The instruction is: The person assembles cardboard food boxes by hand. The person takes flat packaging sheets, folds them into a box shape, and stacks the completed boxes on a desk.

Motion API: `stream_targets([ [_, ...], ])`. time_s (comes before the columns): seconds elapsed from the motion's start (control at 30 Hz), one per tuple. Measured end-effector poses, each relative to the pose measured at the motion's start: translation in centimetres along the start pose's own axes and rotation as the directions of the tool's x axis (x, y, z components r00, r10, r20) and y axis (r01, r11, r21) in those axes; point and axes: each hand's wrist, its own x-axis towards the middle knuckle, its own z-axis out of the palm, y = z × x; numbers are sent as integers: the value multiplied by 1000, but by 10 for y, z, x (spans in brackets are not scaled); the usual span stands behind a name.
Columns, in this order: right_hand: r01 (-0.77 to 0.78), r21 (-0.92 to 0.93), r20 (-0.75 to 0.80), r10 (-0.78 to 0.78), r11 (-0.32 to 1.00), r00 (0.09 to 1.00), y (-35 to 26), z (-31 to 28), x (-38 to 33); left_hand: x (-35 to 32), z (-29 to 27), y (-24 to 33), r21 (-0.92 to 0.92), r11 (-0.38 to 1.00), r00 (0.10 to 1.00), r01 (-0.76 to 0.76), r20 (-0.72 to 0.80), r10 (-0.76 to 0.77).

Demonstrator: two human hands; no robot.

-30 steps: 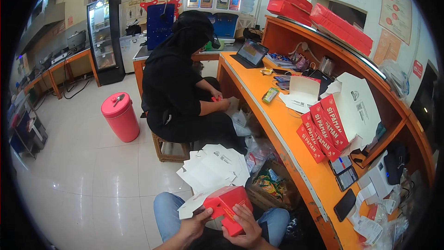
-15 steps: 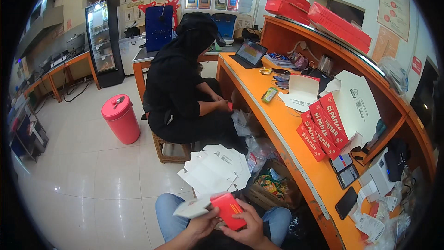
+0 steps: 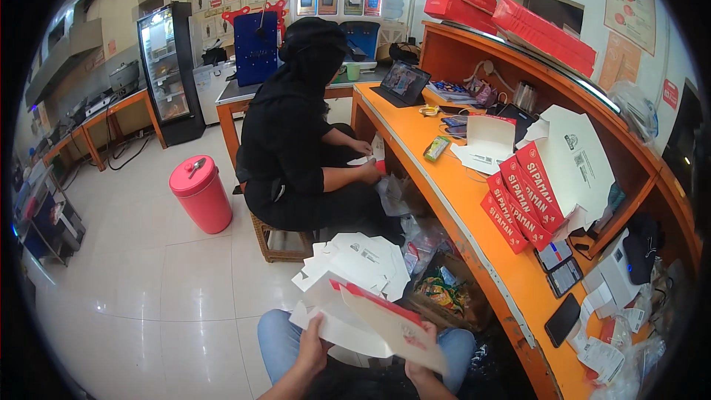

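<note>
A partly folded cardboard box, white inside with red outer panels, is held over my lap. My left hand grips its left side, thumb against the white card. At the other side my right hand holds the raised panel, which is blurred and hides most of those fingers. Just beyond, a stack of flat white box blanks lies in front of my knees.
A person in black sits ahead on a woven stool, handling a small card piece. The orange counter on the right carries folded red boxes, a phone and a tablet. A pink bin stands left.
The box has been opened out from a compact red folded shape into wide white panels. My hands have moved apart to its two sides. The person ahead has shifted their hands slightly.
</note>
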Motion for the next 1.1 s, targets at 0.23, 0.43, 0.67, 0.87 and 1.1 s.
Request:
stream_targets([
  [0.23, -661, -472, 506, 793, 583, 338, -35, -3, -5, -13, 11, -3, 470, 590, 727, -656, 184, 662],
  [0.43, -655, 168, 508, 505, 737, 698, -78, 7, -13, -36, 29, 2, 136, -52, 119, -989, 961, 250],
  [0.67, -562, 292, 307, 481, 774, 821, -92, 32, -30, -43, 33, -27, 124, 182, 211, -975, 758, 617],
  [0.87, -461, 477, 279, 369, 748, 887, -68, 27, -40, -59, 53, -7, 196, 60, 188, -979, 735, 652],
  [1.1, -520, 433, 372, 379, 737, 847, -131, 37, -30, -53, 52, 19, 121, -204, 11, -972, 881, 472],
])
